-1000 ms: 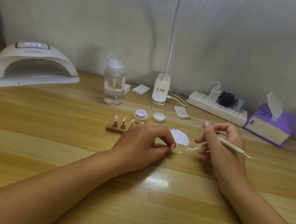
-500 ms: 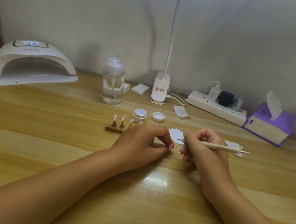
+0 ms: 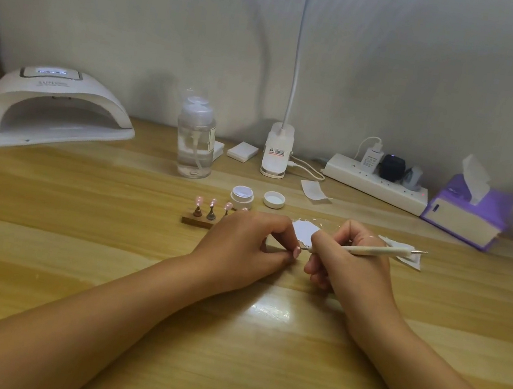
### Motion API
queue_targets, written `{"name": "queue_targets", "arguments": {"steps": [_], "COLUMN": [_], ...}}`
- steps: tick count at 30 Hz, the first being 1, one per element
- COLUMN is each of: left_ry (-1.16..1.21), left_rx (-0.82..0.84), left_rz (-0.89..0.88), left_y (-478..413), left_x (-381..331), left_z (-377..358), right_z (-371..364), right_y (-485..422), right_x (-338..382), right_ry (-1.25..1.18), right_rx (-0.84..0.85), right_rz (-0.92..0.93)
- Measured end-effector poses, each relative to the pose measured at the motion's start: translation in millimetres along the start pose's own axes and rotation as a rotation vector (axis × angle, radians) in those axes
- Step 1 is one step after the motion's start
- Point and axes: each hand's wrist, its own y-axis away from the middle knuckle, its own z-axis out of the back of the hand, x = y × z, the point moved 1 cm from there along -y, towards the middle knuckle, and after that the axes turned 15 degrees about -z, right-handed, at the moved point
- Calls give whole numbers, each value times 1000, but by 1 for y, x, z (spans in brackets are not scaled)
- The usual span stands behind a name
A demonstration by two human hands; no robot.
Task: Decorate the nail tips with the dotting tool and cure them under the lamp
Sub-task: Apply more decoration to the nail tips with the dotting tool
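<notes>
My left hand point(image 3: 243, 242) pinches a small pink nail tip point(image 3: 297, 252) just above the table. My right hand point(image 3: 348, 261) grips the cream dotting tool point(image 3: 376, 251), whose left end touches that nail tip. A wooden holder point(image 3: 197, 221) left of my left hand carries three pink nail tips point(image 3: 213, 203) on stands; my hand hides its right part. A white smear of gel point(image 3: 304, 231) lies on the table between my hands. An open white gel jar point(image 3: 242, 196) and its lid point(image 3: 274, 199) stand behind. The white curing lamp point(image 3: 55, 109) sits at the far left.
A clear pump bottle point(image 3: 195, 142), a clip lamp base point(image 3: 276, 154) with cable, a power strip point(image 3: 378, 182) and a purple tissue box point(image 3: 465, 212) line the back wall. Paper scraps point(image 3: 314, 190) lie near the jar lid and under the tool's right end.
My right hand moved left from over the white gel smear and brought the tool's tip to the nail tip in my left hand. My left hand stayed in place.
</notes>
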Motion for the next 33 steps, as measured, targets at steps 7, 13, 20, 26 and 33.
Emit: {"name": "queue_targets", "arguments": {"steps": [7, 13, 20, 26, 33], "left_ry": [4, 2, 11, 6, -6], "left_rx": [1, 2, 10, 13, 20], "left_rz": [4, 2, 10, 6, 5], "left_y": [0, 0, 0, 0, 0], "left_x": [0, -1, -2, -2, -3], "left_z": [0, 1, 1, 2, 2], "right_z": [0, 1, 0, 0, 0], "right_y": [0, 0, 1, 0, 0], "right_x": [0, 2, 1, 1, 1], "right_ry": [17, -23, -7, 2, 1], "right_rx": [2, -6, 10, -7, 0], "right_rz": [7, 10, 10, 16, 17]}}
